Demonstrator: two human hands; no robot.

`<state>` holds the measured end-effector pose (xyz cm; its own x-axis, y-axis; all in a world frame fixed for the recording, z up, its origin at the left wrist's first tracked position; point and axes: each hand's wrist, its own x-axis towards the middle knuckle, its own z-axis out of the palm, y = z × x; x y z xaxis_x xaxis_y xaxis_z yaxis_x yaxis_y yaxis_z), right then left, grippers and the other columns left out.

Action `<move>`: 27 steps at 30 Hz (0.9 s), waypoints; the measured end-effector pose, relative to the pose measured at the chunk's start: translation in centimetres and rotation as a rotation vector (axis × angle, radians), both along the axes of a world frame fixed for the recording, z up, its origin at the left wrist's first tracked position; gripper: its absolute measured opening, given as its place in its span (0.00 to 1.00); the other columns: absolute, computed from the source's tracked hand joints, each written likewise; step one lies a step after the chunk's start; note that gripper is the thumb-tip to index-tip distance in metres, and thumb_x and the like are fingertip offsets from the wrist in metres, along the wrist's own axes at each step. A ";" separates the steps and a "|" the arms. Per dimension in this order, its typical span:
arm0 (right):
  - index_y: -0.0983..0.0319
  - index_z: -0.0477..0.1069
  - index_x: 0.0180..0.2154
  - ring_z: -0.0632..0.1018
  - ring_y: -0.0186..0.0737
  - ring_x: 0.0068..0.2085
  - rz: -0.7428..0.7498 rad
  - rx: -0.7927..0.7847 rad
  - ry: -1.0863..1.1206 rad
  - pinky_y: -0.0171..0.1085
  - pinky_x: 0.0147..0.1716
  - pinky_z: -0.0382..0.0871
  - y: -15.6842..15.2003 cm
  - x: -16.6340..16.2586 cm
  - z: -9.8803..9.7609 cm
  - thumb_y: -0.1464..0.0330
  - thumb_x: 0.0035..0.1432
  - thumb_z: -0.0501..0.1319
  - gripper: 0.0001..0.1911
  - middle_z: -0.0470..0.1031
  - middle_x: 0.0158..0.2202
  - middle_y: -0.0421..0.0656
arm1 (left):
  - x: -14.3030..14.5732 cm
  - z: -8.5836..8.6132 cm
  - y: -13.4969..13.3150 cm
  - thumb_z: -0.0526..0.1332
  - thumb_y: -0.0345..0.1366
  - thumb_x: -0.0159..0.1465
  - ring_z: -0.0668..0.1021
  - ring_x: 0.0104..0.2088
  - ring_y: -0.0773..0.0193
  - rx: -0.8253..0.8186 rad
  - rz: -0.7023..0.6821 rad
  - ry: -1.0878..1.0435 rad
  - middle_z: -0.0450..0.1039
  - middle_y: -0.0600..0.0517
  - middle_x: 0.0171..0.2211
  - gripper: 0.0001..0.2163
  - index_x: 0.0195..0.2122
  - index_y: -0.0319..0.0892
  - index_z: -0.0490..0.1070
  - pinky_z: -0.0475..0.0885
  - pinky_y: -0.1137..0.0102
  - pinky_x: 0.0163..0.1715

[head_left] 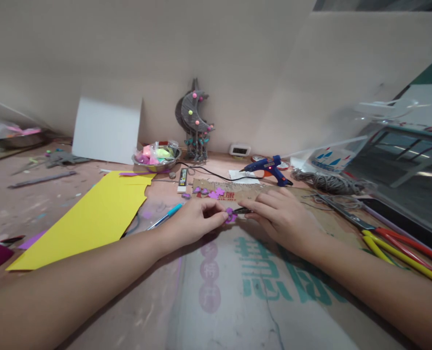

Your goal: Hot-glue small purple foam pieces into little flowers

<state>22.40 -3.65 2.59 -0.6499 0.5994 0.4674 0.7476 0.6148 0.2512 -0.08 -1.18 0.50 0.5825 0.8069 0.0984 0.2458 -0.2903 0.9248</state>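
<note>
Between the thumb and finger of my left hand (192, 218) is a small purple paper flower (231, 217). My right hand (285, 216) is closed around dark tweezers (242, 210), whose tips reach the flower from the right. My fingers hide most of the tweezers. Just beyond my hands, several more purple flower pieces (216, 193) lie on brown printed cardboard (252, 190). A blue pen (166, 215) rests by my left wrist.
Yellow paper (88, 214) lies on the left. Behind stand a metal bowl of colourful packets (157, 164), a grey moon ornament (194, 114) and a blue glue gun (268, 167) with its red light lit. Scissors (379, 231) and grey cord (325, 182) lie at right.
</note>
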 end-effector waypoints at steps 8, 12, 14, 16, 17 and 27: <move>0.62 0.73 0.44 0.70 0.39 0.31 0.018 -0.005 0.033 0.38 0.35 0.56 -0.1 0.1 0.1 0.66 0.64 0.51 0.14 0.71 0.27 0.43 | 0.0 0.0 -0.2 0.56 0.41 0.60 0.68 0.22 0.71 -0.059 0.007 -0.025 0.69 0.55 0.23 0.10 0.31 0.39 0.69 0.62 0.77 0.21; 0.63 0.72 0.46 0.70 0.39 0.33 0.027 0.004 0.074 0.38 0.36 0.57 0.0 0.1 0.1 0.68 0.62 0.53 0.13 0.71 0.28 0.44 | 0.1 -0.2 0.0 0.56 0.43 0.60 0.67 0.21 0.72 -0.104 0.009 -0.046 0.68 0.56 0.22 0.11 0.31 0.40 0.68 0.61 0.77 0.20; 0.62 0.71 0.47 0.70 0.39 0.33 0.034 0.007 0.058 0.38 0.37 0.57 0.0 0.1 0.1 0.69 0.62 0.53 0.14 0.71 0.28 0.43 | 0.1 -0.3 0.1 0.56 0.42 0.60 0.68 0.21 0.72 -0.102 0.006 -0.047 0.68 0.56 0.22 0.10 0.30 0.40 0.68 0.62 0.77 0.20; 0.61 0.71 0.48 0.70 0.39 0.33 0.031 -0.001 0.036 0.38 0.36 0.57 0.1 0.2 0.1 0.69 0.62 0.53 0.14 0.71 0.28 0.43 | 0.1 -0.3 0.1 0.56 0.42 0.60 0.68 0.22 0.71 -0.085 0.009 -0.040 0.68 0.56 0.22 0.10 0.30 0.40 0.69 0.62 0.77 0.20; 0.61 0.71 0.48 0.70 0.40 0.33 0.025 -0.007 0.028 0.38 0.36 0.56 0.1 0.2 0.0 0.68 0.62 0.53 0.14 0.71 0.28 0.43 | 0.1 -0.3 0.1 0.56 0.41 0.60 0.68 0.22 0.71 -0.071 0.013 -0.034 0.68 0.55 0.22 0.10 0.30 0.40 0.69 0.62 0.77 0.20; 0.60 0.70 0.47 0.69 0.38 0.32 0.026 -0.009 -0.064 0.39 0.36 0.54 0.2 0.7 -0.1 0.68 0.62 0.53 0.13 0.70 0.29 0.42 | 0.1 0.6 -0.2 0.55 0.37 0.60 0.73 0.29 0.67 0.123 0.008 0.060 0.75 0.53 0.29 0.09 0.32 0.39 0.73 0.66 0.75 0.28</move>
